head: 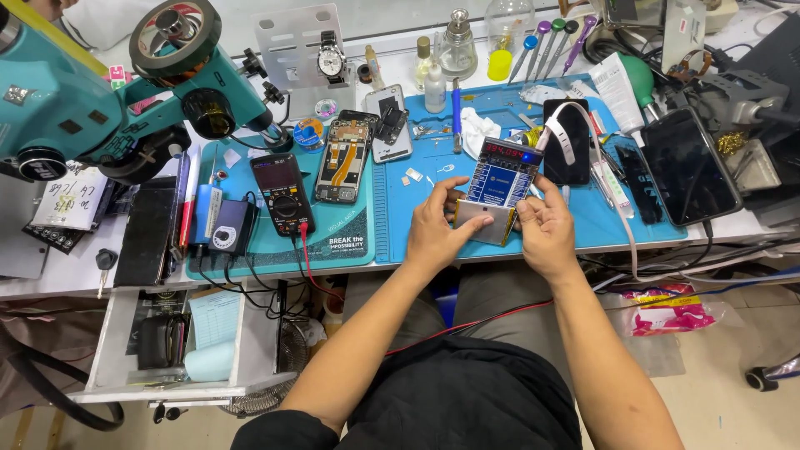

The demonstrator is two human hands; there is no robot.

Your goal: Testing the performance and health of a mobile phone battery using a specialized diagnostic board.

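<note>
Both hands at front edge of blue mat (575, 221) on desk (50, 279). Left hand (435, 229) grip closed around left side of flat silver battery pack (486, 221), thumb on top. Right hand (543, 227) grip pinched on pack's right edge, fingers curled. Pack sits just below, touching, a small blue tester board (503, 173) with red digit display. Black phone (567, 142) with white strap just right of board. Opened phone (342, 158) and black multimeter (282, 192) on teal mat to left; teal microscope (92, 92) far left, dark tablet (688, 167) right
</note>
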